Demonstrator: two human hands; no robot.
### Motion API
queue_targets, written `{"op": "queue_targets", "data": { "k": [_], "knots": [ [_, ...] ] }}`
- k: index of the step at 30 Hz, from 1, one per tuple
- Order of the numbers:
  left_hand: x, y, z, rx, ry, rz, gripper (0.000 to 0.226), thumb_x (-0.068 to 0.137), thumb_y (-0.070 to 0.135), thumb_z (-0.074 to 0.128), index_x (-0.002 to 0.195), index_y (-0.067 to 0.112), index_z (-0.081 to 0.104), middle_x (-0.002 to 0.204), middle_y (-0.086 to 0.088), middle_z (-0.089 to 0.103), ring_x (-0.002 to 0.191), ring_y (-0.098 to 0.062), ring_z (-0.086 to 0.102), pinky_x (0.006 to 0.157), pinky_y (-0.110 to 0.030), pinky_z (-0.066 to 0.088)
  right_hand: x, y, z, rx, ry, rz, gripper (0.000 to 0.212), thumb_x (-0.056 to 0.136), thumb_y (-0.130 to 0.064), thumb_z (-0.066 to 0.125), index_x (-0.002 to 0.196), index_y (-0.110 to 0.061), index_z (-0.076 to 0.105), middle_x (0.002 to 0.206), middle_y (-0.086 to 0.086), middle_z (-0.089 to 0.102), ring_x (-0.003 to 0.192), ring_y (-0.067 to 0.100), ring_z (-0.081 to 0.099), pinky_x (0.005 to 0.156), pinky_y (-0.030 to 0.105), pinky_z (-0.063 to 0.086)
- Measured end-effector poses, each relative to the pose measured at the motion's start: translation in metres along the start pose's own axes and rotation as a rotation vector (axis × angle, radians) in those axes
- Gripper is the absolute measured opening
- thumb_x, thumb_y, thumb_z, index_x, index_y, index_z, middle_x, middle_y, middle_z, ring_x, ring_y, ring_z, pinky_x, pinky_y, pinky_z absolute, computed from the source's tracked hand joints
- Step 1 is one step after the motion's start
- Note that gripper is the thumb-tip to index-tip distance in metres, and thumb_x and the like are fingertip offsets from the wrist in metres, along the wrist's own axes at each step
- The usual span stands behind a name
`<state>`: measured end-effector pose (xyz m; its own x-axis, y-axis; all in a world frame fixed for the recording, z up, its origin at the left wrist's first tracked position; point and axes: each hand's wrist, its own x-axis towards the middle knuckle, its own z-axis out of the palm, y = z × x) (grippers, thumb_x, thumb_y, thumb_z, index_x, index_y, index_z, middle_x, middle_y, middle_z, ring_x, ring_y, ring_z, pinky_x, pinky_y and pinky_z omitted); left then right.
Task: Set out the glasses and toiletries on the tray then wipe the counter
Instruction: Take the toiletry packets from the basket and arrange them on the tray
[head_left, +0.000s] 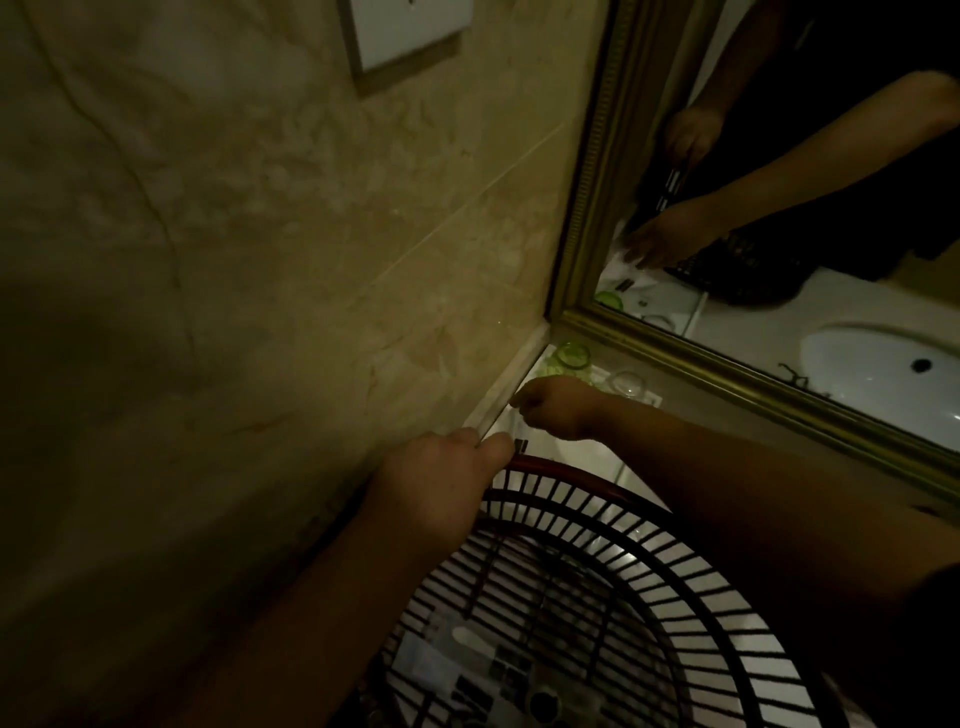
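My left hand is by the wall above the basket rim, fingers closed on a thin toiletry packet with a black label. My right hand reaches across to the white tray in the corner, fingers curled down at a white packet; the grip itself is hidden. On the tray's far end stand a green glass and a clear glass. A dark slatted basket in the foreground holds several more packets.
A marble wall closes the left side, with a light switch plate high up. A gold-framed mirror runs along the back and reflects both hands and the white sink. The light is dim.
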<state>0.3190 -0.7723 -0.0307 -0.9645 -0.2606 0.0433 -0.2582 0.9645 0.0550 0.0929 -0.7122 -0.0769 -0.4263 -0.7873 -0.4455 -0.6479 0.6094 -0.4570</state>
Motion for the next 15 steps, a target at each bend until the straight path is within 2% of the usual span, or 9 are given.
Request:
{"op": "queue_targets", "data": {
  "k": [2, 5, 10, 13, 15],
  "knots": [
    [0.0, 0.002, -0.001, 0.006, -0.008, 0.002, 0.044, 0.081, 0.011, 0.063, 0.105, 0.033, 0.032, 0.089, 0.001, 0.055, 0.069, -0.022, 0.059, 0.049, -0.031, 0.032, -0.02, -0.009, -0.01, 0.025, 0.09, 0.004, 0.033, 0.094, -0.015, 0.059, 0.125, -0.016, 0.071, 0.131, 0.005, 0.066, 0.117, 0.019, 0.06, 0.093, 0.026, 0.046],
    [-0.002, 0.003, -0.002, 0.013, -0.004, 0.018, 0.046, 0.08, 0.018, 0.068, 0.108, 0.032, 0.034, 0.089, 0.0, 0.057, 0.069, -0.023, 0.061, 0.049, -0.031, 0.036, -0.058, -0.028, -0.02, -0.002, 0.23, -0.012, 0.028, 0.092, -0.019, 0.06, 0.115, -0.019, 0.074, 0.118, 0.003, 0.07, 0.104, 0.017, 0.064, 0.082, 0.025, 0.047],
    [-0.003, 0.003, -0.006, 0.007, -0.032, 0.047, 0.046, 0.08, 0.027, 0.072, 0.114, 0.029, 0.041, 0.09, -0.001, 0.058, 0.07, -0.023, 0.062, 0.05, -0.031, 0.038, -0.133, -0.062, -0.024, -0.118, 0.504, -0.147, 0.019, 0.088, -0.024, 0.061, 0.103, -0.023, 0.073, 0.097, -0.002, 0.067, 0.087, 0.014, 0.06, 0.071, 0.028, 0.047],
    [-0.004, 0.004, -0.011, -0.009, -0.037, 0.036, 0.04, 0.083, 0.02, 0.065, 0.116, 0.028, 0.044, 0.093, -0.002, 0.058, 0.075, -0.025, 0.064, 0.052, -0.032, 0.038, -0.175, -0.075, -0.013, -0.129, 0.559, -0.233, 0.011, 0.082, -0.027, 0.061, 0.088, -0.024, 0.069, 0.081, -0.007, 0.06, 0.075, 0.011, 0.054, 0.062, 0.028, 0.042],
    [-0.005, 0.005, -0.013, 0.002, -0.033, 0.045, 0.042, 0.082, 0.012, 0.062, 0.117, 0.027, 0.043, 0.094, -0.004, 0.058, 0.077, -0.027, 0.064, 0.053, -0.033, 0.038, -0.194, -0.077, 0.007, -0.126, 0.5, -0.249, 0.01, 0.08, -0.028, 0.06, 0.084, -0.024, 0.068, 0.078, -0.007, 0.059, 0.072, 0.012, 0.054, 0.061, 0.03, 0.045]
  ]
}}
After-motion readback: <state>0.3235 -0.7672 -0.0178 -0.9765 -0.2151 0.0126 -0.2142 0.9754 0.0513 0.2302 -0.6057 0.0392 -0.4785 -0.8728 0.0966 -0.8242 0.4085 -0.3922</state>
